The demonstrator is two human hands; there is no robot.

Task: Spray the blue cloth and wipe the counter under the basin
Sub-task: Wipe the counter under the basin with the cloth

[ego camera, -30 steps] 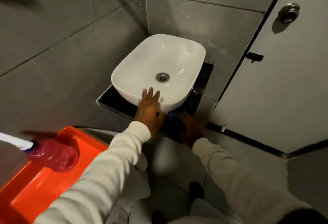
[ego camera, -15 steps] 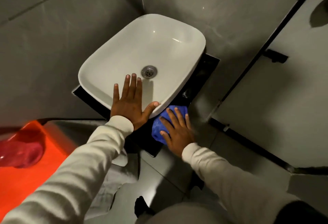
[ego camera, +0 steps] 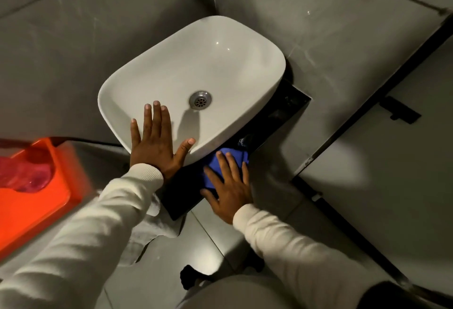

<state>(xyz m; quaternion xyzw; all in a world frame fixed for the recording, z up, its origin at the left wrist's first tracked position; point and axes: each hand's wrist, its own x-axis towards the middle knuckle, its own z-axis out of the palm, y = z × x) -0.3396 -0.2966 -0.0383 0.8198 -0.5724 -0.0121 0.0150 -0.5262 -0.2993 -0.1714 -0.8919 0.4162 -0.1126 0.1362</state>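
Just one blue cloth (ego camera: 221, 166), two hands.

Blue cloth (ego camera: 231, 161) bunched on black counter (ego camera: 289, 110), seemingly tucked under white basin (ego camera: 196, 68).

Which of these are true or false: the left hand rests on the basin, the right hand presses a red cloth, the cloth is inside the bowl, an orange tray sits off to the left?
1. The left hand lies flat on the white basin's front rim. True.
2. The right hand presses a red cloth. False: the cloth is blue.
3. The cloth lies inside the bowl. False: it is on the black counter beneath the basin's front edge.
4. An orange tray sits at the left. True.
5. The drain is covered by a hand. False: it is uncovered.
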